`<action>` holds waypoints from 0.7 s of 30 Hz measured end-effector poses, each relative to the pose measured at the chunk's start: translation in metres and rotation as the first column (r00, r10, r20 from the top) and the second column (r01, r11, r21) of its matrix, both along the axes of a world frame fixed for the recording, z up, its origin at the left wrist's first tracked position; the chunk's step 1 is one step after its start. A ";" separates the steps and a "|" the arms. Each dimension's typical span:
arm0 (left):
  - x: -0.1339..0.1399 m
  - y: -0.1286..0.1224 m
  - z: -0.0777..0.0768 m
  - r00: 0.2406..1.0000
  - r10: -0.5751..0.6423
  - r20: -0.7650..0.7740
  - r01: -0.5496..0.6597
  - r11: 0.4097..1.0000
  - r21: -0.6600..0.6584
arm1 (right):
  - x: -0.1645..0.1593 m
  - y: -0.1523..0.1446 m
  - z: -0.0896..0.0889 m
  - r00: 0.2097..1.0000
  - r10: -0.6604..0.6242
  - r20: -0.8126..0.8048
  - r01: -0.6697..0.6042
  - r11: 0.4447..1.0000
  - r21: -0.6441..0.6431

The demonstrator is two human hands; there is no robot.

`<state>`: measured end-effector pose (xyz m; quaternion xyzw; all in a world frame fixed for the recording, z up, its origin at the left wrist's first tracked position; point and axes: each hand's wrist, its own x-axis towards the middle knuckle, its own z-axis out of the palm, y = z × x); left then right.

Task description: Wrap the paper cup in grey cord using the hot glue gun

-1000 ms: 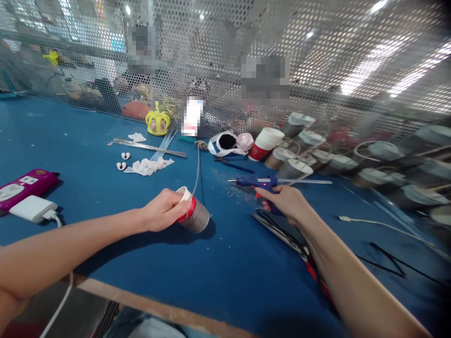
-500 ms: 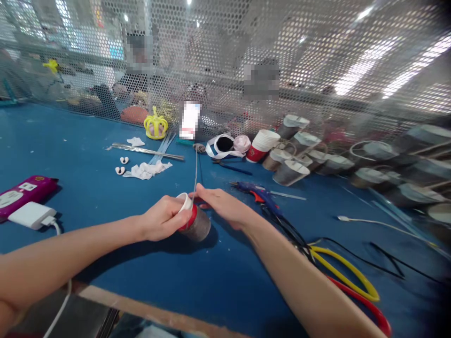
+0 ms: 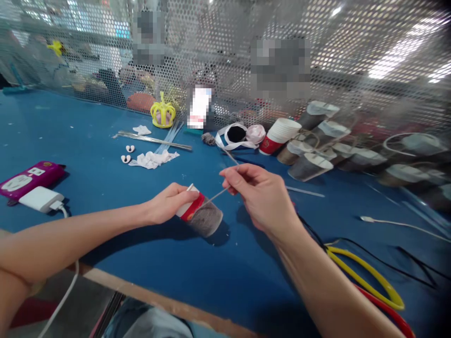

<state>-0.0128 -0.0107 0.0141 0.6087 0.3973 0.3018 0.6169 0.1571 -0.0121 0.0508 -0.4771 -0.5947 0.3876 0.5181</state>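
My left hand [image 3: 172, 202] is closed around the rim end of a red and white paper cup [image 3: 193, 206], which tilts with its base toward the right. Grey yarn [image 3: 207, 219] is wound around the base half of the cup. A strand of this yarn [image 3: 216, 194] runs from the cup up to my right hand [image 3: 259, 192], whose thumb and fingers pinch it above the table. Beyond the hand the strand leads back toward a small grey yarn ball [image 3: 208, 138].
Several yarn-wrapped cups [image 3: 310, 166] and a stack of paper cups [image 3: 280, 136] stand at the back right. A yellow crown [image 3: 162, 112] and a phone [image 3: 199, 107] are near the perforated screen. A purple power strip [image 3: 33, 178] lies left, yellow-handled tool [image 3: 366, 277] right.
My right hand has moved right and away from the cup, drawing the strand out sideways. The cup has tilted further over in my left hand. The view has shifted slightly.
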 end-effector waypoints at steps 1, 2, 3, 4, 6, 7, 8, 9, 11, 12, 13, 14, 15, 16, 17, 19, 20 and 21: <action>0.000 0.000 0.000 1.000 0.005 0.001 -0.005 1.000 -0.007 | 0.000 0.000 0.000 0.999 -0.025 0.036 0.024 1.000 0.016; 0.000 -0.001 0.000 1.000 0.003 0.001 -0.003 1.000 -0.008 | 0.000 0.001 0.000 0.997 -0.045 0.069 0.043 0.999 0.029; 0.000 -0.002 0.000 1.000 -0.007 0.002 0.007 1.000 -0.003 | 0.000 0.001 -0.001 0.993 -0.059 0.098 0.056 0.998 0.041; 0.000 -0.003 0.000 1.000 -0.022 0.005 0.022 1.000 0.007 | 0.000 0.002 -0.002 0.990 -0.068 0.124 0.062 0.997 0.050; -0.001 -0.004 0.000 0.998 -0.060 0.011 0.059 0.997 0.040 | 0.000 0.004 -0.005 0.982 -0.082 0.173 0.071 0.995 0.065; -0.002 -0.005 0.000 0.997 -0.079 0.013 0.078 0.995 0.059 | 0.000 0.005 -0.006 0.976 -0.086 0.198 0.074 0.995 0.071; -0.002 -0.005 0.000 0.996 -0.092 0.011 0.091 0.993 0.080 | 0.000 0.006 -0.008 0.970 -0.089 0.224 0.074 0.995 0.074; -0.003 -0.006 0.000 0.995 -0.102 0.009 0.100 0.990 0.102 | 0.000 0.006 -0.009 0.964 -0.088 0.249 0.072 0.995 0.073; -0.004 -0.006 0.000 0.993 -0.119 0.005 0.117 0.982 0.146 | 0.000 0.007 -0.010 0.955 -0.081 0.285 0.065 0.996 0.066; -0.005 -0.006 0.000 0.991 -0.130 0.002 0.128 0.978 0.167 | -0.001 0.007 -0.011 0.952 -0.074 0.296 0.060 0.997 0.057; -0.005 -0.007 -0.001 0.990 -0.142 0.000 0.140 0.972 0.189 | -0.001 0.007 -0.011 0.950 -0.069 0.304 0.057 0.997 0.047; -0.006 -0.007 -0.001 0.988 -0.156 -0.002 0.153 0.965 0.214 | -0.002 0.007 -0.011 0.948 -0.063 0.310 0.055 0.998 0.036; -0.006 -0.007 -0.001 0.986 -0.169 -0.005 0.165 0.957 0.240 | -0.003 0.006 -0.011 0.947 -0.058 0.317 0.052 0.998 0.027; -0.007 -0.007 -0.002 0.984 -0.180 -0.008 0.175 0.947 0.269 | -0.004 0.006 -0.011 0.944 -0.052 0.325 0.049 0.999 0.018; -0.007 -0.007 -0.002 0.982 -0.189 -0.009 0.183 0.936 0.299 | -0.005 0.006 -0.011 0.942 -0.046 0.332 0.045 0.999 0.009; -0.008 -0.007 -0.003 0.979 -0.205 -0.008 0.194 0.913 0.359 | -0.006 0.005 -0.011 0.940 -0.033 0.340 0.036 0.999 -0.004; -0.008 -0.007 -0.003 0.977 -0.212 -0.005 0.197 0.901 0.387 | -0.007 0.005 -0.011 0.939 -0.025 0.343 0.031 0.999 -0.012; -0.008 -0.007 -0.003 0.975 -0.220 0.002 0.200 0.889 0.412 | -0.007 0.004 -0.012 0.939 -0.019 0.345 0.028 0.999 -0.019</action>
